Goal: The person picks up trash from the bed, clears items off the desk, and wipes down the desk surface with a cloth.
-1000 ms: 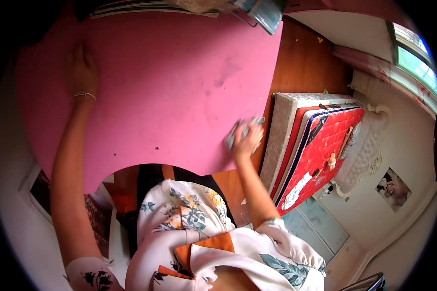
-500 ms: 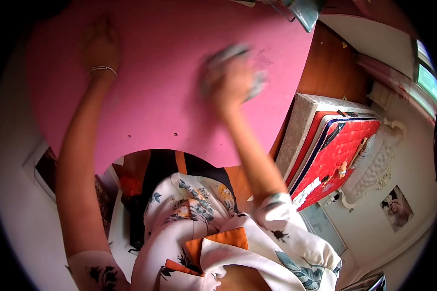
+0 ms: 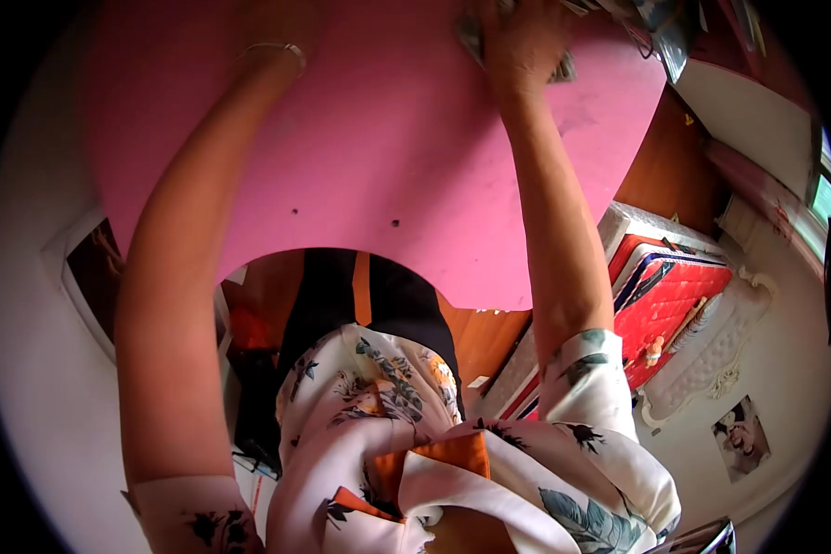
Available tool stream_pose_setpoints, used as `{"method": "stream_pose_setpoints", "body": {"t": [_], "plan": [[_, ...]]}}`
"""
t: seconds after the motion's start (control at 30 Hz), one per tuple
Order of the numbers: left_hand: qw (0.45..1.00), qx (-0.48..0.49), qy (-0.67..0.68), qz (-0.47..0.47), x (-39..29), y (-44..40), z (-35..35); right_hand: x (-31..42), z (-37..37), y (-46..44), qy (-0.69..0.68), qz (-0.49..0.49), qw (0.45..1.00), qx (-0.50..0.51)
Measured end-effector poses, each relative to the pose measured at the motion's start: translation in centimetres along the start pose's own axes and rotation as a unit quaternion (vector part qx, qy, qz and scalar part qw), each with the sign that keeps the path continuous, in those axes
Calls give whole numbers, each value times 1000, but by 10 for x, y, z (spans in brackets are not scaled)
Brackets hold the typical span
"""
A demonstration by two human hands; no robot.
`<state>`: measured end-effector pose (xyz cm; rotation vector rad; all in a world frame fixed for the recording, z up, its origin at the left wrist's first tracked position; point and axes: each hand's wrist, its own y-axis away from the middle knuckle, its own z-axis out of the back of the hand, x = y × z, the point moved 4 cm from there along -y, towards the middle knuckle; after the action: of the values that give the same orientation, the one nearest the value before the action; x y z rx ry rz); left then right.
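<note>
A pink tabletop (image 3: 360,138) with a curved cut-out at its near edge fills the upper middle. My right hand (image 3: 526,42) is on the upper right part of it, closed over a grey cloth (image 3: 563,67) whose edges show on both sides of the fingers. My left hand (image 3: 282,20) lies at the dim top edge of the view, beyond a thin bracelet (image 3: 291,51); its fingers are too dark to make out. Two small dark holes show near the cut-out.
At the tabletop's far right corner are a clear bluish container (image 3: 669,37) and other items. To the right stands a bed with a red mattress (image 3: 669,314) and a tufted headboard (image 3: 711,355). A framed picture (image 3: 92,277) is at the left.
My right hand has swept the cloth from the near right edge up and across to the far part of the tabletop. The view has shifted, and my left hand now sits higher in it.
</note>
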<state>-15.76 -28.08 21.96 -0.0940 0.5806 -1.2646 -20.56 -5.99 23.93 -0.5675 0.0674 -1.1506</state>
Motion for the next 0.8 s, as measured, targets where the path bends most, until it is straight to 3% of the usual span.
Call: {"method": "stream_pose_setpoints", "body": {"t": [0.13, 0.2, 0.23, 0.3, 0.4, 0.43, 0.47, 0.57, 0.63, 0.67, 0.7, 0.73, 0.77, 0.8], "plan": [[992, -29, 115, 50, 24, 2, 5, -13, 21, 81, 15, -74, 997, 14], [927, 28, 354, 123, 57, 9, 8, -19, 42, 119, -54, -110, 992, -11], [906, 60, 375, 185, 65, 22, 34, -22, 39, 118, -57, -96, 994, -15], [853, 98, 425, 288, 82, 76, 100, -26, 32, 109, 9, -177, 984, -29], [844, -17, 399, 359, 131, 182, 168, 36, 12, 68, -48, -186, 981, -24], [845, -54, 354, 398, 147, 214, 188, 76, -3, 63, -50, -162, 986, 1], [841, -98, 329, 419, 164, 245, 201, 116, -28, 63, 45, -103, 993, 38], [797, -166, 312, 490, 215, 329, 228, 271, -63, 90, -62, 82, 986, 129], [699, -221, 363, 575, 237, 368, 223, 355, -77, 115, -93, 165, 956, 226], [676, -225, 354, 606, 234, 366, 219, 358, -74, 116, -90, 172, 956, 218], [671, -233, 363, 603, 230, 361, 215, 363, -68, 116, -184, 228, 934, 203], [628, -194, 387, 647, 224, 362, 208, 367, -64, 116, -275, 282, 900, 190], [580, -155, 408, 688, 211, 357, 202, 341, -68, 111, -232, 276, 916, 177], [595, -138, 446, 654, 201, 349, 195, 301, -63, 97, -191, 271, 929, 165]]}}
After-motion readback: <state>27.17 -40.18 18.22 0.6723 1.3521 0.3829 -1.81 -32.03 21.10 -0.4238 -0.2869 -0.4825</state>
